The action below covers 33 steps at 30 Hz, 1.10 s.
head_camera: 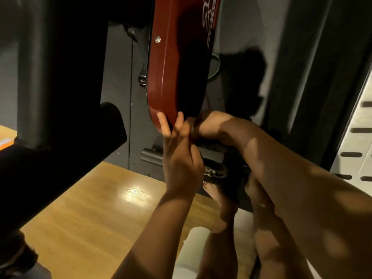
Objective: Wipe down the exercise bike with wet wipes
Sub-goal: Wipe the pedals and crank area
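The exercise bike's red cover [173,63] hangs down the middle of the view, with grey lettering near its top. My left hand [178,152] reaches up from below, and its straight fingers touch the cover's rounded lower end. My right hand [209,125] bends at the wrist against the cover's dark right side at the same lower end. Its fingers are lost in shadow. No wet wipe shows in either hand.
A thick black post and bar [60,109] fill the left foreground. Under the bike lies a dark mat [118,97] on a wooden floor [90,214]. My bare feet [219,200] stand beside the crank and pedal [215,170]. A white perforated panel [360,137] borders the right edge.
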Tool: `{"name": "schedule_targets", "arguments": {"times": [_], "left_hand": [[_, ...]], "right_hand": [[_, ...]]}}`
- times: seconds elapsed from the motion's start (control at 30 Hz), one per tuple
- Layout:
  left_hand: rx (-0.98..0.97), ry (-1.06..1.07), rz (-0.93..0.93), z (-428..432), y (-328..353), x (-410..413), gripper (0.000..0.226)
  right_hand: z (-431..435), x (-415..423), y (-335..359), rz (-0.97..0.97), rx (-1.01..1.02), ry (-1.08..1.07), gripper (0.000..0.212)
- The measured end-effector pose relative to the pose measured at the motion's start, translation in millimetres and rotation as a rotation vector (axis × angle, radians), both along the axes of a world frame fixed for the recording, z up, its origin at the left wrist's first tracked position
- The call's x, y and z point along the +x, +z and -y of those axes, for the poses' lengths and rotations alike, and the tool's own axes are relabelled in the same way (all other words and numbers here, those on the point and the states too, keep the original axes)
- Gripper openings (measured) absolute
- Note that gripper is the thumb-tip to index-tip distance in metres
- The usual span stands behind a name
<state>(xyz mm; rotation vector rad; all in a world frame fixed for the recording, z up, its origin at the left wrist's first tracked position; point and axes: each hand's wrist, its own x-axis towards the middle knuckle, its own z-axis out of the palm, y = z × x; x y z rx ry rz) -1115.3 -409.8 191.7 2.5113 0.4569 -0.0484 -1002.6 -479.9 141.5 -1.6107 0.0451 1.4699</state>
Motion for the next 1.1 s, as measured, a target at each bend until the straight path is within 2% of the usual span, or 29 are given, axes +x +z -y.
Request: {"name": "schedule_targets", "arguments": {"times": [0.03,0.1,0.13,0.2,0.23,0.3,0.33,0.37,0.47,0.57,0.67,0.73,0.8,0.87,0.93,1.0,1.1], "left_hand": [[-0.041,0.072,-0.029,4.1,-0.7,-9.6,0.051],[-0.148,0.323,-0.111,13.4,7.4,-17.6,0.054],[-0.222,0.461,-0.137,15.0,9.9,-19.2,0.049],[-0.343,0.675,-0.163,11.9,10.1,-21.4,0.031],[-0.431,0.749,-0.164,7.1,9.4,-23.8,0.024],[-0.683,0.833,-0.196,0.9,9.3,-28.9,0.025],[-0.760,0.841,-0.227,-0.8,10.3,-30.0,0.028],[-0.804,0.836,-0.250,-2.0,11.0,-31.3,0.030],[-0.837,0.840,-0.271,-2.1,15.1,-30.4,0.033],[-0.818,0.813,-0.301,-2.6,13.0,-32.8,0.043],[-0.932,0.879,-0.394,4.0,17.2,-32.3,0.067],[-1.043,0.980,-0.492,13.9,26.9,-27.8,0.082],[-1.144,1.023,-0.490,21.6,32.0,-21.9,0.077],[-1.228,1.050,-0.464,27.8,35.0,-11.3,0.060],[-1.331,1.059,-0.476,27.4,31.2,-2.3,0.040],[-1.404,1.092,-0.486,22.0,23.2,-2.5,0.028],[-1.463,1.071,-0.465,16.6,12.8,-19.0,0.029]], "right_hand": [[-3.4,10.6,1.6,-0.074,0.021,-0.100,0.023],[-11.7,35.8,-6.0,-0.148,0.033,-0.305,0.002],[-13.6,44.9,-10.0,-0.161,0.048,-0.389,0.007],[-12.5,40.9,-10.9,-0.158,0.058,-0.365,0.007],[-8.8,32.8,-9.4,-0.131,0.026,-0.214,0.011],[1.5,8.8,-1.3,-0.064,-0.050,0.159,0.061],[4.6,2.4,4.2,-0.063,-0.056,0.248,0.082],[4.4,0.6,4.9,-0.074,-0.051,0.264,0.092],[2.1,12.2,14.3,-0.064,-0.021,0.257,0.079],[3.6,6.7,14.4,0.022,-0.038,0.258,0.085],[8.8,-18.7,23.1,0.093,-0.025,0.243,0.061],[9.5,-26.2,27.8,0.207,-0.040,0.186,0.048],[11.0,-17.9,29.3,0.316,-0.028,0.084,0.031],[19.3,0.2,29.9,0.239,0.142,-0.078,0.015],[36.5,18.9,29.4,0.187,0.241,-0.171,0.012],[54.5,30.2,22.1,0.289,0.163,-0.114,0.014],[72.7,16.1,18.2,0.398,-0.006,0.071,0.021]]}}
